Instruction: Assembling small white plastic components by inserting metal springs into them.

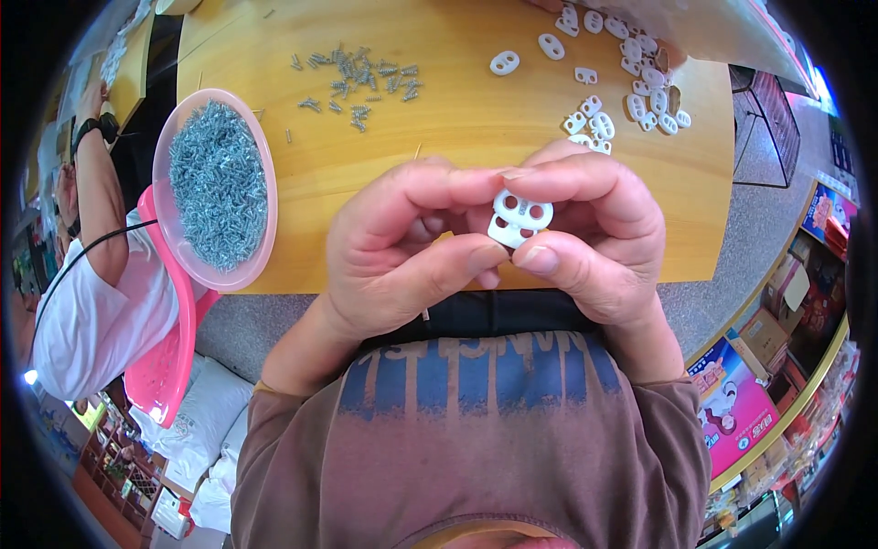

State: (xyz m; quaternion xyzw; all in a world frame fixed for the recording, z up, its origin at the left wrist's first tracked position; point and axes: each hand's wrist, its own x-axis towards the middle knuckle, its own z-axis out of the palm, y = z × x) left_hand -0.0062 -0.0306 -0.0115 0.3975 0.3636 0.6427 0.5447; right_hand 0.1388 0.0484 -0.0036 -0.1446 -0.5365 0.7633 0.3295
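Observation:
Both my hands hold a white plastic two-hole cord lock (519, 218) above the near edge of the table. My left hand (393, 242) pinches it between thumb and forefinger from the left. From the right, the thumb and forefinger of my right hand (604, 233) close on it too. Its oval part sits over a squarer part that sticks out at the lower left; whether a spring is inside is hidden. Beyond my hands lie loose metal springs (352, 73) and white cord lock parts (658, 99), some oval, some squarer.
A pink oval bowl (271, 197) full of small springs stands at the table's left edge. The wooden table (439, 101) spreads ahead of me. At the far right a plastic bag (722, 37) hangs over it. A person in a white shirt (114, 306) is by a pink chair (169, 366).

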